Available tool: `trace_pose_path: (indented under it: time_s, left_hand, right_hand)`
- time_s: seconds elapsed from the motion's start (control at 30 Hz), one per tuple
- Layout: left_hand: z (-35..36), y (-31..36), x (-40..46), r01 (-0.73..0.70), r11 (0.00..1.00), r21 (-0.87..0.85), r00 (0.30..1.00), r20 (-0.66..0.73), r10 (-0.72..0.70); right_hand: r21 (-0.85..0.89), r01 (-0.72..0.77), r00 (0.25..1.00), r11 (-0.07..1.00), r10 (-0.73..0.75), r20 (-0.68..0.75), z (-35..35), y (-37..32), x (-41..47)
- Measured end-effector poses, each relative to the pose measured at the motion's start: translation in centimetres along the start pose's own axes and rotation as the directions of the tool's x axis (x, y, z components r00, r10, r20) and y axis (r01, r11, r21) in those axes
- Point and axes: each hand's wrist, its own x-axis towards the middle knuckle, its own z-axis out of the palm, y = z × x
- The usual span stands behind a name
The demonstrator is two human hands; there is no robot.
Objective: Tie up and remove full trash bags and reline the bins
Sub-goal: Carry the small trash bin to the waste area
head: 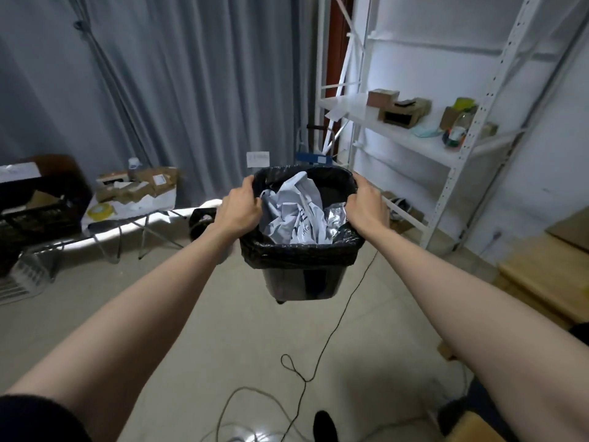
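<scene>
- Small black bin [302, 282] held up off the floor, between both outstretched arms, in front of the grey curtain [159, 90] and left of the white shelving [446, 148].
- Left hand [237, 213] clenched over the bin's left rim, fingers curled inside onto the black trash bag [299, 255]; right hand [366, 205] likewise clamped on the right rim, thumb on the outside.
- Bag folded over the rim all round, full nearly to the top with crumpled white and silvery plastic wrappers [299, 215].
- Likely light: contents look like loose packaging, and the bin hangs from two rim grips alone.
- Bag film thin, soft and slippery; apt to stretch or tear if pulled at one spot, so best gathered by the folded-over cuff at opposite sides, then drawn together above the load for a knot.
- Bin wall stiff and smooth; likely to lift with the bag unless set down and steadied first.
- Loose cable [306, 378] looping on the floor beneath: a tripping risk when setting down.
</scene>
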Motion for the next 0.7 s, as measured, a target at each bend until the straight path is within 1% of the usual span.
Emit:
trace_pose_path:
  time_s: [0.13, 0.3, 0.57, 0.7]
  left_hand:
    - [5.5, 2.8, 8.3, -0.031, 0.998, -0.046, 0.999, 0.011, 0.032]
    - [9.7, 4.6, 16.4, 0.0, 0.995, -0.097, 1.0, 0.005, 0.0]
    - [13.0, 4.3, 28.3, 0.058, 0.998, 0.002, 0.998, -0.003, -0.058]
    - [16.4, 2.9, 34.7, 0.071, 0.996, 0.051, 0.997, 0.024, -0.073]
  right_hand:
    - [-0.021, -0.018, 1.0, 1.0, 0.017, -0.024, 1.7, 3.9, 8.8]
    - [-0.068, 0.026, 0.999, 0.997, -0.027, -0.017, 3.4, 5.9, 18.6]
    - [-0.004, 0.033, 0.999, 0.999, -0.033, 0.006, 9.6, 7.4, 29.9]
    - [-0.009, 0.014, 0.999, 1.0, -0.013, 0.046, 14.0, 8.2, 35.9]
